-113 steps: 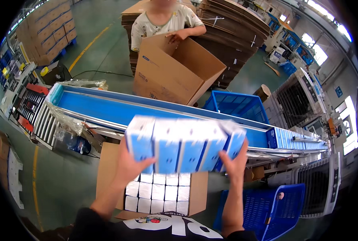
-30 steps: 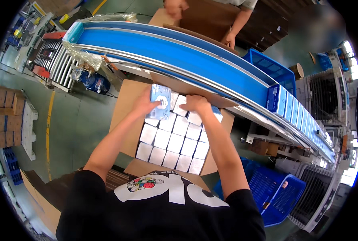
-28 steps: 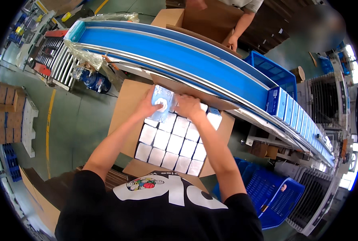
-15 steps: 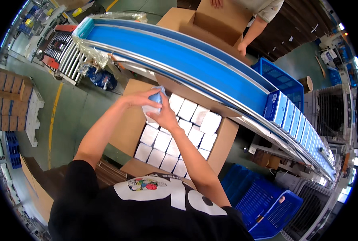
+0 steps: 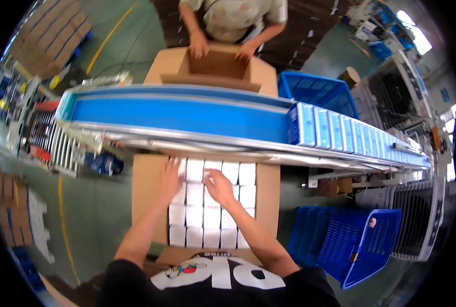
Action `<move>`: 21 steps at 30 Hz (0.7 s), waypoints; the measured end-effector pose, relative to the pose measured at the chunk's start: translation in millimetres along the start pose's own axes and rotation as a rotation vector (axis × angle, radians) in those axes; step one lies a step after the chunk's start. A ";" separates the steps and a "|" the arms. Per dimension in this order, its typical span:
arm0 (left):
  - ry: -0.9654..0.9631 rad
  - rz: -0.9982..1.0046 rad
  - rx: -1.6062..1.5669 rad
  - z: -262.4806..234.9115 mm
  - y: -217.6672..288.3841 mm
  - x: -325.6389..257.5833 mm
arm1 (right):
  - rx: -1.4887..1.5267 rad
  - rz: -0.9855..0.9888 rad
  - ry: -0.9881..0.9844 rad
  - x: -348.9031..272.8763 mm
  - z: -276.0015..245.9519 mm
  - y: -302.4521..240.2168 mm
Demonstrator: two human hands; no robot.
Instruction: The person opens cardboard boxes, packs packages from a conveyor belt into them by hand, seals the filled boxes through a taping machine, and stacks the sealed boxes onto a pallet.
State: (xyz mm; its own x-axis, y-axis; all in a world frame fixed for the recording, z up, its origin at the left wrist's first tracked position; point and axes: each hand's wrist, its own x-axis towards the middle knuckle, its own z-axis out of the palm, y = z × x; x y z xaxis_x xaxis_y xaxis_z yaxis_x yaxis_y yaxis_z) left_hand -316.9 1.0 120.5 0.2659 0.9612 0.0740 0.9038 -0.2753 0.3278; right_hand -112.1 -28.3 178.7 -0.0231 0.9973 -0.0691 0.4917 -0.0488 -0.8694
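Upright packs with white tops point(image 5: 211, 217) fill an open cardboard carton point(image 5: 267, 204) in rows in front of me. My left hand point(image 5: 170, 180) lies along the carton's far left part, its fingers stretched out against the packs at that edge. Over the far middle rows is my right hand point(image 5: 219, 187), with thumb and fingers bent together. Whether anything is between those fingertips is hidden.
Just beyond the carton runs a blue conveyor belt point(image 5: 182, 113), with a row of blue-and-white boxes point(image 5: 306, 126) on its right. Across it, a person's hands rest on another open carton point(image 5: 161, 69). Blue baskets point(image 5: 371, 245) stand at right.
The pack that both hands held above the carton's far left corner is no longer seen raised. My hands have come apart and lower. The view has turned, so the belt looks level.
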 end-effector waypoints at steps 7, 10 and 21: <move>-0.377 0.136 0.101 -17.0 30.6 -61.1 | -0.283 -0.492 0.504 22.2 -159.6 -38.0; -0.944 0.141 -0.493 -62.9 52.2 -101.0 | -0.441 -0.505 0.301 24.7 -161.5 -44.3; -0.452 0.642 -0.047 -106.0 60.0 -115.9 | -0.522 -0.487 -0.118 -102.1 -107.3 93.5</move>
State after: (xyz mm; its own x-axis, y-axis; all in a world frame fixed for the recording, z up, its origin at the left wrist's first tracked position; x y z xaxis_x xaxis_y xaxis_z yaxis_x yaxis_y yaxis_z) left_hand -329.1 -124.8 231.4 0.8510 0.5101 -0.1247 0.5147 -0.7632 0.3907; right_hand 29.6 -128.8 156.9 -0.4252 0.8853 0.1885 0.7525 0.4615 -0.4698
